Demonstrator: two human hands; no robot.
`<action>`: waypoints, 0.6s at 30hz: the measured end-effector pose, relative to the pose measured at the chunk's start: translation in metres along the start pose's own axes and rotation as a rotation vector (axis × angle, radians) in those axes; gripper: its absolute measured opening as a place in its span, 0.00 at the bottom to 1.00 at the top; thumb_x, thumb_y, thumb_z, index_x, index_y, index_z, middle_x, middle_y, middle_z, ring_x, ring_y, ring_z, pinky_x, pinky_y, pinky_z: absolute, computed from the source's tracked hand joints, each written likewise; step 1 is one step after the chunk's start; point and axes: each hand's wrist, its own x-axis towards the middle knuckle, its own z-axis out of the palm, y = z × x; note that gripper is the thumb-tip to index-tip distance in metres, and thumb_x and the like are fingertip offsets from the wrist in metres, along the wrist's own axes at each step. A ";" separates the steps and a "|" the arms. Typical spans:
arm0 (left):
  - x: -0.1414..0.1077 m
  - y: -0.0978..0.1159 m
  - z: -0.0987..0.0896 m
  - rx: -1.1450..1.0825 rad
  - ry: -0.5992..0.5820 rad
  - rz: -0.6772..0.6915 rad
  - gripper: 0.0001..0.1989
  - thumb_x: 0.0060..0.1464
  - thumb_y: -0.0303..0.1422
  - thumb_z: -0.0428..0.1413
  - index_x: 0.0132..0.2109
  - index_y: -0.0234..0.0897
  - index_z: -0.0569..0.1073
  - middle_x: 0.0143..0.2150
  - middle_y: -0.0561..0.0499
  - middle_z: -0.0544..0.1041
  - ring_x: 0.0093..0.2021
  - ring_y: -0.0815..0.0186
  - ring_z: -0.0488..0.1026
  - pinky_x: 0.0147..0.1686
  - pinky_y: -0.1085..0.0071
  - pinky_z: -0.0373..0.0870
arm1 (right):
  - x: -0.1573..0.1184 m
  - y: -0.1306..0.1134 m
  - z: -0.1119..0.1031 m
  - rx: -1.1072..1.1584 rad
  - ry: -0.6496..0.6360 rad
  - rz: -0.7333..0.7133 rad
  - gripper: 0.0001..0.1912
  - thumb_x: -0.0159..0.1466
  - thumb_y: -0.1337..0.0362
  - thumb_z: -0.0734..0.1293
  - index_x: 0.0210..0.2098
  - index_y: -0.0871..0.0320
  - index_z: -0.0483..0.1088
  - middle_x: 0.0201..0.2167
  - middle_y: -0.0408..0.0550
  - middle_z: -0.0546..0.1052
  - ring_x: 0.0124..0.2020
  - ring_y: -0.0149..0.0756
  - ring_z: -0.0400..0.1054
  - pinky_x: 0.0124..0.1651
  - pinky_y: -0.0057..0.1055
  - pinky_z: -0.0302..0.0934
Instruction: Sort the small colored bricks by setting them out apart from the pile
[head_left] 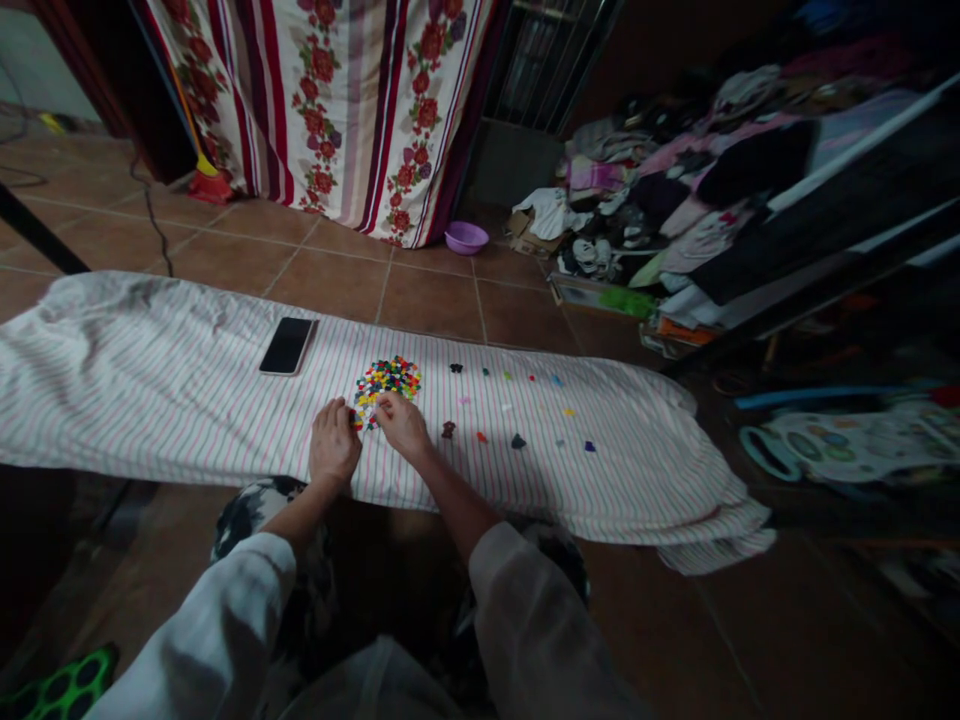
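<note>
A pile of small multicoloured pieces [390,375], likely beads or tiny bricks, lies on the striped cloth in front of me. My left hand [335,440] rests on the cloth at the pile's near left edge, its fingers laid down beside the pieces. Over the pile's near right side, my right hand [405,428] has thumb and fingertips pinched together; anything between them is too small to make out. To the right, small clusters sorted by colour stand in rows, among them a black one [456,368], a brown one [448,430], a dark grey one [518,441] and a purple one [589,446].
A phone [287,346] lies left of the pile on the striped cloth [187,380]. Beyond on the tiled floor are a purple basin [466,238], a red broom [211,184] and a floral curtain [322,110]. Clothes [660,180] are heaped at the right.
</note>
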 end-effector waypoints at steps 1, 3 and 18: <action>0.000 0.000 0.000 -0.004 0.000 -0.001 0.15 0.59 0.26 0.43 0.49 0.31 0.69 0.56 0.34 0.71 0.60 0.52 0.65 0.60 0.53 0.62 | -0.002 0.003 -0.002 0.006 0.017 0.007 0.09 0.64 0.69 0.63 0.42 0.54 0.71 0.41 0.44 0.79 0.41 0.33 0.73 0.47 0.30 0.64; 0.001 -0.001 0.000 -0.013 0.006 -0.005 0.15 0.58 0.25 0.43 0.49 0.32 0.69 0.56 0.34 0.71 0.60 0.52 0.66 0.60 0.53 0.62 | -0.006 0.008 -0.006 0.006 0.041 0.022 0.09 0.64 0.68 0.63 0.42 0.54 0.72 0.41 0.44 0.79 0.41 0.34 0.73 0.46 0.30 0.64; 0.005 0.003 -0.010 -0.040 -0.015 -0.034 0.14 0.61 0.35 0.41 0.43 0.33 0.69 0.52 0.33 0.73 0.58 0.51 0.67 0.59 0.52 0.62 | -0.035 0.027 -0.032 0.039 0.113 0.064 0.11 0.64 0.69 0.64 0.44 0.56 0.74 0.42 0.46 0.78 0.42 0.32 0.72 0.51 0.29 0.64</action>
